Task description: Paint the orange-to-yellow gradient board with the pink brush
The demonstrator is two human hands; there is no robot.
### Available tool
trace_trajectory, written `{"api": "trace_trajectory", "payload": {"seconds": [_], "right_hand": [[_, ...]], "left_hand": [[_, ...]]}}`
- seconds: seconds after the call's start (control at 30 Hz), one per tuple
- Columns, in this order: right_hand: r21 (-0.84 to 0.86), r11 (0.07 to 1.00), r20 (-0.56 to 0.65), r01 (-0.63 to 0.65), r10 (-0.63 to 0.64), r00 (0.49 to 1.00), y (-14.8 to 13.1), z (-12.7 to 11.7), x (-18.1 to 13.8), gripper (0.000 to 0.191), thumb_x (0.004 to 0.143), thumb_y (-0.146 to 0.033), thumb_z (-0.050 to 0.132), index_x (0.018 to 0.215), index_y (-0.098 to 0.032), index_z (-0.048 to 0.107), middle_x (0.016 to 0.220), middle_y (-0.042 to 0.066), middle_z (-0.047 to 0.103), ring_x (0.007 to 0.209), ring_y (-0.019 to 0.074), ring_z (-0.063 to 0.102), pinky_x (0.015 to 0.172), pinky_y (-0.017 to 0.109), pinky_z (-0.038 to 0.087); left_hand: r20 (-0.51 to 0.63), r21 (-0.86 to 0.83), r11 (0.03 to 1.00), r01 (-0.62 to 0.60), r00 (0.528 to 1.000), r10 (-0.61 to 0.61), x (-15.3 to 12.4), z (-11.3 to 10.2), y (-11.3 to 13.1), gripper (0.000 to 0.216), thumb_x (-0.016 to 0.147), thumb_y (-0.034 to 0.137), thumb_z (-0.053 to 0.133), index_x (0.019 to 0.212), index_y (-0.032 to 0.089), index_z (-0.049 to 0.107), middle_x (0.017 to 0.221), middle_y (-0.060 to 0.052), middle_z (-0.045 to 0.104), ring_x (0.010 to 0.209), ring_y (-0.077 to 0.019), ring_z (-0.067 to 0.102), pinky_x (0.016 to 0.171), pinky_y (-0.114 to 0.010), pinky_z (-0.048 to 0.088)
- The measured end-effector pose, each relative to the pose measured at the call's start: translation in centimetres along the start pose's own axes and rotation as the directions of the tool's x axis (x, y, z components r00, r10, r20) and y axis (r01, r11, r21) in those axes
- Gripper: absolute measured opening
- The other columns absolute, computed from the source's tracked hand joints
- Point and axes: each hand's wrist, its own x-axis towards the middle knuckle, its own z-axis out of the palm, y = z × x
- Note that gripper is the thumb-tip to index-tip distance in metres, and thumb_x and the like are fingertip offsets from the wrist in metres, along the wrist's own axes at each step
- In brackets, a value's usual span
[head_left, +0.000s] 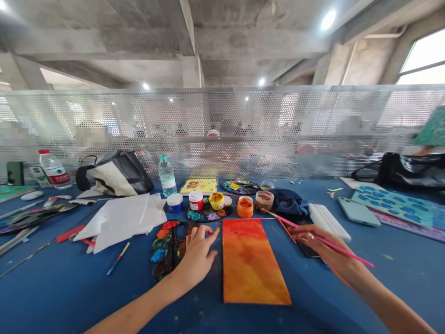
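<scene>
An orange-and-yellow painted sheet [252, 262] lies lengthwise on the blue table [62, 292] in front of me. My left hand [198, 253] rests beside its left edge, fingers loosely spread, touching a dark palette [166, 248] smeared with several colours. My right hand [321, 246] is closed on a pink paintbrush [313, 235], held to the right of the sheet with its tip pointing left toward the paint jars. An orange paint jar [245, 207] and a brownish water cup [264, 200] stand just beyond the sheet.
Behind the sheet sit more jars, a second palette [208, 215], a water bottle [167, 176] and a dark cloth [289, 202]. White sheets [121, 218] and brushes lie left. A phone [358, 211] and a blue patterned painting [396, 204] lie right. A perforated screen [222, 130] backs the table.
</scene>
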Motion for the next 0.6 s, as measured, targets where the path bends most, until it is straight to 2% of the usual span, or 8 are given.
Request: {"api": "trace_trajectory", "payload": {"seconds": [0.1,0.2,0.3,0.43,0.5,0.6], "right_hand": [[-0.1,0.99,-0.058,0.104,-0.11,0.992,-1.2,-1.1,1.6,0.042,0.08,-0.056,0.062,0.101,-0.021,0.071,0.1,0.012,0.073,0.093,0.0264,0.067,0.084,0.037,0.053],[-0.175,0.965,-0.114,0.195,-0.216,0.97,-2.1,-1.8,4.5,0.042,0.08,-0.057,0.061,0.102,-0.022,0.07,0.096,0.009,0.074,0.086,0.0238,0.069,0.082,0.036,0.054],[-0.253,0.943,-0.137,0.216,-0.256,0.957,-2.3,-2.2,8.3,0.047,0.075,-0.065,0.06,0.091,-0.021,0.07,0.08,0.008,0.074,0.074,0.0235,0.068,0.072,0.037,0.055],[-0.375,0.902,-0.13,0.213,-0.279,0.951,-1.4,-2.2,13.2,0.05,0.082,-0.065,0.051,0.074,-0.019,0.066,0.063,0.005,0.067,0.061,0.0205,0.064,0.061,0.034,0.052],[-0.447,0.875,-0.128,0.186,-0.268,0.955,-1.0,-1.9,14.9,0.044,0.09,-0.056,0.048,0.078,-0.016,0.065,0.066,0.003,0.065,0.061,0.0163,0.062,0.062,0.032,0.052],[-0.553,0.824,-0.113,0.124,-0.221,0.969,-0.7,-1.3,16.5,0.028,0.094,-0.04,0.053,0.101,-0.014,0.063,0.092,0.004,0.067,0.075,0.0141,0.064,0.069,0.033,0.054]], "left_hand": [[-0.063,-0.115,0.993,-0.041,0.997,0.033,0.4,-1.7,-0.2,0.033,0.084,0.022,0.055,0.114,0.024,0.068,0.102,-0.007,0.058,0.104,-0.0246,0.05,0.094,-0.039,0.04],[-0.115,-0.219,0.973,-0.066,0.992,0.041,0.9,-3.0,-0.9,0.022,0.082,0.035,0.059,0.092,0.022,0.074,0.091,-0.006,0.06,0.091,-0.0231,0.053,0.082,-0.035,0.044],[-0.175,-0.294,0.951,-0.091,0.984,0.039,1.4,-3.6,-1.4,0.022,0.08,0.039,0.059,0.075,0.02,0.068,0.083,-0.005,0.059,0.082,-0.0221,0.053,0.075,-0.034,0.044],[-0.24,-0.363,0.92,-0.146,0.969,0.059,1.6,-3.7,-1.8,0.021,0.082,0.036,0.054,0.068,0.021,0.057,0.078,-0.003,0.06,0.082,-0.0214,0.051,0.076,-0.033,0.041],[-0.247,-0.39,0.906,-0.166,0.966,0.07,1.7,-3.7,-1.9,0.021,0.082,0.034,0.053,0.066,0.021,0.054,0.078,-0.003,0.06,0.082,-0.0215,0.05,0.076,-0.033,0.04],[-0.243,-0.432,0.885,-0.175,0.967,0.073,1.7,-3.6,-2.1,0.023,0.082,0.032,0.051,0.062,0.021,0.052,0.075,-0.003,0.06,0.081,-0.0215,0.049,0.077,-0.033,0.038]]}}
